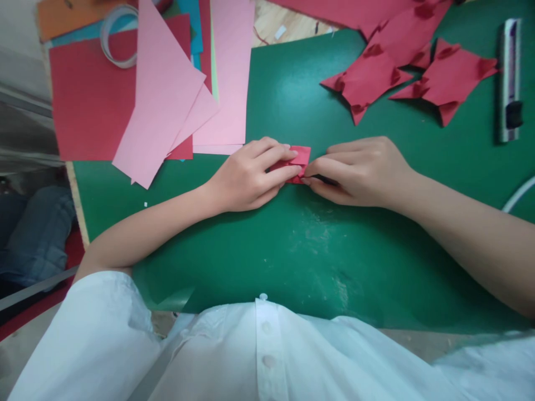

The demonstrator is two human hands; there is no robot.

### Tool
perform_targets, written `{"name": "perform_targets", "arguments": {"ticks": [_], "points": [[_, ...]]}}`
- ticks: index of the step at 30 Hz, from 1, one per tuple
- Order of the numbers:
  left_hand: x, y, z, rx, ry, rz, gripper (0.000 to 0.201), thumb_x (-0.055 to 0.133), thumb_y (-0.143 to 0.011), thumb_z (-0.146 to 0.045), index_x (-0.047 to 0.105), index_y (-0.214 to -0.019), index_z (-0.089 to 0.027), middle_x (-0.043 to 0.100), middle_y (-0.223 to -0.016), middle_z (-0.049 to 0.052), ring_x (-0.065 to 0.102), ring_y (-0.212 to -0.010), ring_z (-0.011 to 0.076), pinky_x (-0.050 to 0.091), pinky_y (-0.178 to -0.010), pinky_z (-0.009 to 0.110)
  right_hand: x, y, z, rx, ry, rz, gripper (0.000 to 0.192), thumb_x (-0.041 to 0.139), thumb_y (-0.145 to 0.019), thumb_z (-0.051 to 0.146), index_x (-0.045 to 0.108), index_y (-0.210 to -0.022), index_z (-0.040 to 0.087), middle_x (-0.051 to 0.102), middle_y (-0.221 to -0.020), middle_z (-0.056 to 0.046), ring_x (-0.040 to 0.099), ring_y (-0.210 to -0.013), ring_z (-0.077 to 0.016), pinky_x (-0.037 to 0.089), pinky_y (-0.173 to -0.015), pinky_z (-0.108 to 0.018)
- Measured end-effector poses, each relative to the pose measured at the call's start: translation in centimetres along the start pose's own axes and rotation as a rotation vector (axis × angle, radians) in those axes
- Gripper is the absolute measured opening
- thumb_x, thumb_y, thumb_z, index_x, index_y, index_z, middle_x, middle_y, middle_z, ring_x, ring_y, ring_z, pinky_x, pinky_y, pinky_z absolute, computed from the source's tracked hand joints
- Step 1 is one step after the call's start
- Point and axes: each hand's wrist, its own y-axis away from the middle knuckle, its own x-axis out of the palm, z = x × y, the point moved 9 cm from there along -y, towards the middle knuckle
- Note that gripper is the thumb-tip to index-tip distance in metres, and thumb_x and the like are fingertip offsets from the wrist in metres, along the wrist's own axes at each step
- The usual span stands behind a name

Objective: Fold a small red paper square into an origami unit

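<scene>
Red folded paper (297,161) lies on the green mat (292,250), pinched from both sides: left hand (246,175) grips its left edge, right hand (359,170) its right. Folded red shapes (412,72) lie well beyond.

Both hands low and close together, left hand (248,175) and right hand (359,170) with fingertips pinched inward.

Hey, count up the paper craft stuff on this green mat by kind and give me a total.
Finished folded red paper shapes: 3
Small red paper piece pinched by left hand and right hand: 1
Grey utility knife: 1
Total: 5
</scene>
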Motion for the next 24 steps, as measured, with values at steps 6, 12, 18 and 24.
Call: {"name": "perform_targets", "arguments": {"ticks": [6,12,18,24], "points": [[0.1,0.0,0.1,-0.01,0.017,0.023,0.032,0.046,-0.11,-0.028,0.062,-0.138,-0.028,0.072,-0.136,0.011,0.069,-0.124,0.0284,0.062,-0.098,0.053,-0.3,0.0,0.2,-0.022,0.025,-0.032,0.031,0.045,-0.11,0.035,0.066,-0.091,0.022,0.061,-0.065,0.001,0.054,-0.063,-0.0126,0.029,-0.057,-0.029],[-0.2,-0.1,-0.1,0.006,0.001,-0.029,0.028,0.049,-0.109,-0.027,0.063,-0.133,-0.025,0.073,-0.132,0.011,0.071,-0.12,0.0272,0.063,-0.095,0.05,0.6,0.1,-0.3,0.027,0.025,0.063,0.036,0.04,-0.111,0.038,0.067,-0.09,0.023,0.061,-0.066,0.0,0.055,-0.064,-0.0136,0.031,-0.059,-0.03],[-0.3,-0.1,-0.2,0.013,0.001,-0.037,0.027,0.05,-0.109,-0.027,0.064,-0.131,-0.025,0.073,-0.131,0.011,0.07,-0.12,0.0263,0.062,-0.095,0.049,0.4,0.1,-0.3,0.036,-0.003,0.062,0.037,0.039,-0.111,0.038,0.066,-0.092,0.024,0.063,-0.068,-0.001,0.056,-0.067,-0.0149,0.03,-0.06,-0.032],[0.1,0.0,0.1,0.003,0.015,-0.002,0.031,0.049,-0.109,-0.028,0.063,-0.137,-0.027,0.072,-0.134,0.011,0.068,-0.123,0.0269,0.061,-0.097,0.051,0.7,0.1,-0.7,0.087,-0.05,0.097,0.039,0.037,-0.112,0.041,0.065,-0.091,0.024,0.061,-0.067,-0.001,0.056,-0.066,-0.0158,0.028,-0.061,-0.033]]}}
